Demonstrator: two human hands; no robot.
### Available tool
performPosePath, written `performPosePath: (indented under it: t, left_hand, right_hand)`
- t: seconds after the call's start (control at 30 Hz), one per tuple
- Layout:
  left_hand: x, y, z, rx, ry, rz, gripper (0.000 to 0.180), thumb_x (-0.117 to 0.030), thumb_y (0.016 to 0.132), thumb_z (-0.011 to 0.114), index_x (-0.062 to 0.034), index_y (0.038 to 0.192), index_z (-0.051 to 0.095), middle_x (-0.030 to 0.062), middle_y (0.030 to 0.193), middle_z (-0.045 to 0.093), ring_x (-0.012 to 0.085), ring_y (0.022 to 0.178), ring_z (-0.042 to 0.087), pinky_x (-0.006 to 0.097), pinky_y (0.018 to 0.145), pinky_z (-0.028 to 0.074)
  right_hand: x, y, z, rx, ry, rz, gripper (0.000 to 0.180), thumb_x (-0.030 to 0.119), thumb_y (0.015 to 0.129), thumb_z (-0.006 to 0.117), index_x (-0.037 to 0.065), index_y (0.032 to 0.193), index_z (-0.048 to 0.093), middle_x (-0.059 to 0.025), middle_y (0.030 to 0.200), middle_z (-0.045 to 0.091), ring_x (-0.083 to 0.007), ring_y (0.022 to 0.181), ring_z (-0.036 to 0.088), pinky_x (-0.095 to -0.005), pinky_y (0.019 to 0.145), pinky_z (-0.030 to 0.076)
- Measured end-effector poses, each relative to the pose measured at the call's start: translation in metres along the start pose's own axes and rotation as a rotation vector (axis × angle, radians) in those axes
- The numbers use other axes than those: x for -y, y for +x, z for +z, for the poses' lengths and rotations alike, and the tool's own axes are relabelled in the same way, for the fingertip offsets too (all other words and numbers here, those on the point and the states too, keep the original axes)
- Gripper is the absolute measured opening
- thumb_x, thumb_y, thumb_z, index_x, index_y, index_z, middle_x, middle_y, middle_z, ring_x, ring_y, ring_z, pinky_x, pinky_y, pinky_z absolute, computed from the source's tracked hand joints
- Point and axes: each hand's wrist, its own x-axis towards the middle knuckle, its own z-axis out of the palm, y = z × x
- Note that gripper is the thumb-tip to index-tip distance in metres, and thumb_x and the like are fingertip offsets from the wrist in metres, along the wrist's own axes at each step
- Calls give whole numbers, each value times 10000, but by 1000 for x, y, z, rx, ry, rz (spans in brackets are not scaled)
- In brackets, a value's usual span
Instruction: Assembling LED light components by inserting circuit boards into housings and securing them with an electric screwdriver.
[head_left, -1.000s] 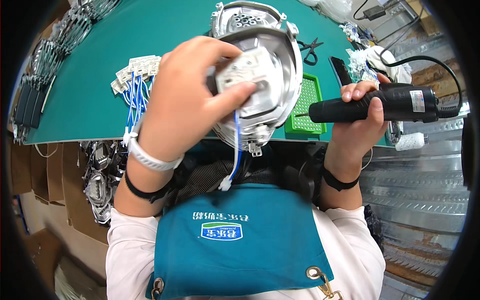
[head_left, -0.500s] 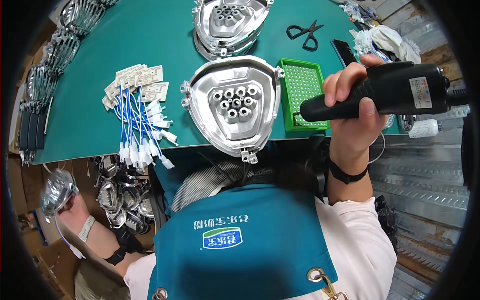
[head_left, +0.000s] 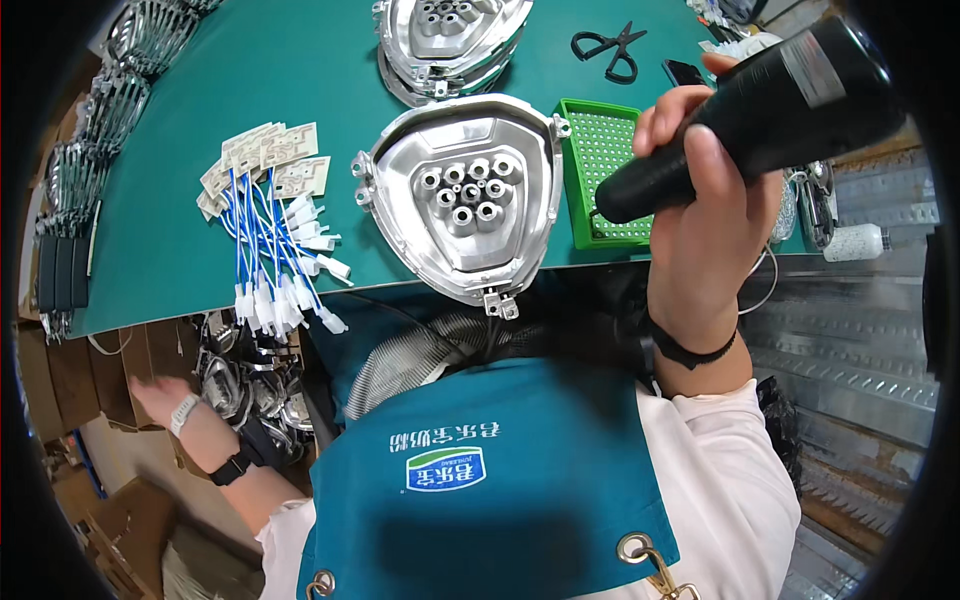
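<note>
Left hand (head_left: pixel 160 392) hangs low beside the bench edge, below the green mat, reaching toward a heap of metal parts (head_left: pixel 245 385) in a box under the table; its fingers run out toward the dark rim of the view, so whether they are spread or closed on anything cannot be told. A white band and a black strap circle that wrist.

Up on the green mat (head_left: pixel 200 150), a bundle of blue-wired connectors with small white boards (head_left: pixel 270 240) lies just left of centre. Next to it, at the near edge of the mat, sits a silver, shield-shaped metal housing (head_left: pixel 465 205), hollow side up, with a cluster of short tubes in its middle; its lower tab overhangs the edge. A stack of similar housings (head_left: pixel 450 35) lies behind it. A green perforated tray (head_left: pixel 600 170) touches the housing's right side, and black scissors (head_left: pixel 610 48) rest farther back.

Right hand (head_left: pixel 705 215) is wrapped tightly around a black electric screwdriver (head_left: pixel 760 110), whose tip seems to hover over the green tray, just right of the housing and apart from it.
</note>
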Motion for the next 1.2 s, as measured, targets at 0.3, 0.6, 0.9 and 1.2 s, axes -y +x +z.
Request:
performPosePath:
  t: [0.3, 0.6, 0.9, 1.2]
  left_hand:
    - [-40, -77, 178, 1229, 994, 882, 284, -118, 860, 607, -20, 1126, 586, 131, 1159, 602, 281, 1124, 544, 369, 982, 394]
    - [-7, -84, 230, 1576, 1139, 859, 439, -103, 802, 642, -32, 1217, 519, 147, 1270, 514, 330, 1200, 464, 393, 1018, 371]
    - [11, -81, 238, 1342, 1318, 903, 436, -101, 794, 648, -2, 1200, 521, 160, 1146, 569, 343, 1081, 532, 389, 934, 426]
    - [12, -88, 245, 1413, 1120, 1007, 354, -85, 759, 647, -28, 1103, 590, 125, 1063, 591, 316, 1022, 546, 397, 899, 437]
  right_hand:
    - [-8, 12, -11, 93, 190, 92, 436, 142, 833, 515, -72, 1203, 428, -126, 731, 490, -208, 649, 494, -309, 627, 425]
    - [-3, 9, -10, 56, 239, 56, 371, 91, 853, 473, -62, 1190, 442, -133, 773, 502, -198, 712, 512, -316, 687, 451]
    - [-10, -10, 8, -223, -152, -75, 304, 16, 883, 522, -1, 1177, 449, -101, 904, 565, -170, 813, 553, -310, 806, 438]
    - [-1, -3, 1, -202, 40, 11, 494, -30, 826, 590, -30, 1285, 409, -84, 860, 624, -184, 788, 631, -302, 788, 497]
